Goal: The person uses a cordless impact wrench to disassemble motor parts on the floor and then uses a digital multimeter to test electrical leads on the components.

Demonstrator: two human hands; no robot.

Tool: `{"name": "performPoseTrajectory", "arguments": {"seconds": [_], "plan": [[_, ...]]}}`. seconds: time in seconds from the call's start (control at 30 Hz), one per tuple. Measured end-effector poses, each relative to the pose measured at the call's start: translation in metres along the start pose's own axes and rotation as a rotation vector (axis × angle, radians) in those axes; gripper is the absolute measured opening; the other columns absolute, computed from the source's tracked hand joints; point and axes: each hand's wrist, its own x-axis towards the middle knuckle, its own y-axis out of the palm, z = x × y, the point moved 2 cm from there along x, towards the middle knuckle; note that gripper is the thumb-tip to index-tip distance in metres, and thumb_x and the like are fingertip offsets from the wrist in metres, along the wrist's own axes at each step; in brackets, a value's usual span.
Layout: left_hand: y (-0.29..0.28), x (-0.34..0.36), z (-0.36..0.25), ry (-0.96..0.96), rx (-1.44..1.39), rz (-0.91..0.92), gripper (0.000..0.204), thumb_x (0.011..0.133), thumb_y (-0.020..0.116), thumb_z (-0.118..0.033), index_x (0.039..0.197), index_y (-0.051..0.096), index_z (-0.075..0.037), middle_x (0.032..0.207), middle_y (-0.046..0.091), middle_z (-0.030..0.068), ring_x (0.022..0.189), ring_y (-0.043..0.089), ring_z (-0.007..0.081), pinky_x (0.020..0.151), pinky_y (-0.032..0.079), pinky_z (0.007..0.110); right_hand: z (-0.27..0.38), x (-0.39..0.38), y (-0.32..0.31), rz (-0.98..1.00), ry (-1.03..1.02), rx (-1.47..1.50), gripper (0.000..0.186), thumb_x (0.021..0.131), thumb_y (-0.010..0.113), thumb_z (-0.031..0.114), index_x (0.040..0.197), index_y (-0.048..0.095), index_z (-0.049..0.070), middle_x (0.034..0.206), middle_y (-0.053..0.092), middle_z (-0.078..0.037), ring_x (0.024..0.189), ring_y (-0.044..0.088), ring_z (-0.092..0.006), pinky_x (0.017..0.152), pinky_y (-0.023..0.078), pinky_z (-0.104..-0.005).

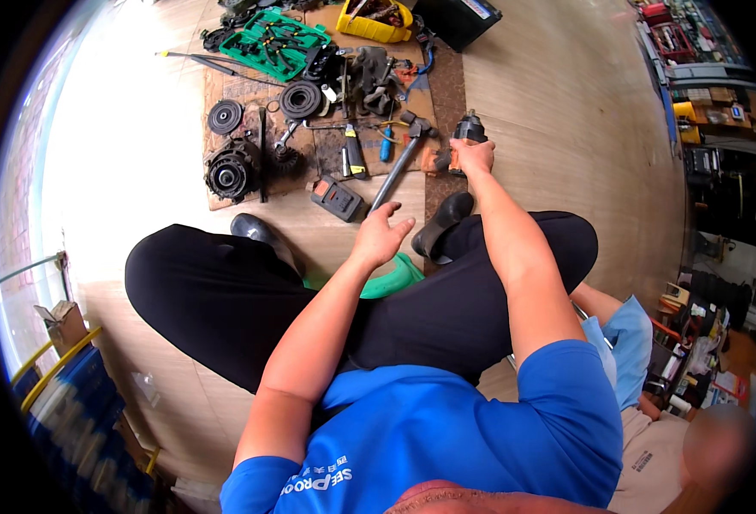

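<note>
My right hand (pixel 474 156) is closed around the handle of an orange and black cordless power driver (pixel 470 128), its nose facing away from me. My left hand (pixel 383 236) is held in front of my lap with its fingers apart and nothing in it. Just beyond its fingertips lies the lower end of a long-handled hammer (pixel 398 170); whether they touch, I cannot tell. A black and grey battery pack (pixel 337 199) rests on the floor left of the hammer handle. Farther off are a black-and-yellow-handled tool (pixel 354 152) and a blue-handled screwdriver (pixel 386 144).
Greasy cardboard (pixel 224 199) carries a round motor-like part (pixel 231 171), a pulley (pixel 301 100) and a disc (pixel 225 116). Behind are a green tool case (pixel 262 32), a yellow bin (pixel 376 26) and a black battery (pixel 459 19). Another person (pixel 643 445) sits at lower right.
</note>
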Motion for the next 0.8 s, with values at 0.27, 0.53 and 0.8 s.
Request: {"name": "performPoseTrajectory", "arguments": {"seconds": [0.27,0.53,0.8], "plan": [[0.005,0.001,0.004,0.056,0.093,0.103,0.055,0.085,0.068,-0.032,0.127,0.056,0.002,0.124,0.059,0.0249,0.119,0.055,0.0381,0.101,0.044,0.042,-0.001,0.021,0.022,0.003,-0.024,-0.057,0.09,0.065,0.083,0.041,0.124,0.038,-0.01,0.118,0.059,-0.029,0.11,0.06,-0.0398,0.095,0.047,-0.045],[0.007,0.006,0.002,0.044,0.167,0.154,0.055,0.086,0.068,-0.032,0.128,0.055,0.002,0.125,0.059,0.0246,0.118,0.056,0.0374,0.1,0.045,0.042,0.008,0.019,0.018,-0.014,0.057,-0.105,0.085,0.068,0.08,0.041,0.127,0.04,-0.005,0.122,0.059,-0.025,0.114,0.059,-0.0365,0.097,0.046,-0.0447],[0.009,0.003,-0.006,0.05,0.194,0.203,0.056,0.086,0.068,-0.033,0.128,0.054,0.002,0.127,0.058,0.0246,0.121,0.055,0.0371,0.101,0.044,0.041,-0.002,0.024,0.01,-0.022,0.043,-0.094,0.092,0.064,0.084,0.045,0.127,0.04,-0.004,0.123,0.058,-0.025,0.114,0.058,-0.0375,0.097,0.046,-0.0458]]}}
